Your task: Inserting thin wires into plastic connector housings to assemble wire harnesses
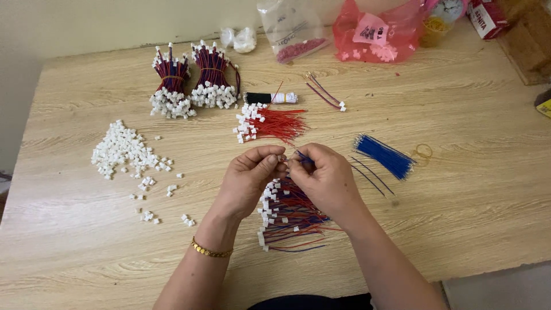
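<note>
My left hand (248,178) and my right hand (325,177) meet over the middle of a wooden table (459,189). Between the fingertips of my left hand is a small white connector (281,158). My right hand pinches a thin blue wire (302,156) whose end touches that connector. Under both hands lies a pile of red and blue wires with white connectors (287,215). A bunch of red wires with connectors (268,124) lies just beyond the hands. A bunch of loose blue wires (383,155) lies to the right.
A heap of loose white connectors (121,150) spreads at the left. Two tied bundles of finished wires (192,80) stand at the back. Plastic bags (376,31), a black wire roll (270,98) and rubber bands (423,152) lie around. A cardboard box (531,40) sits at the back right.
</note>
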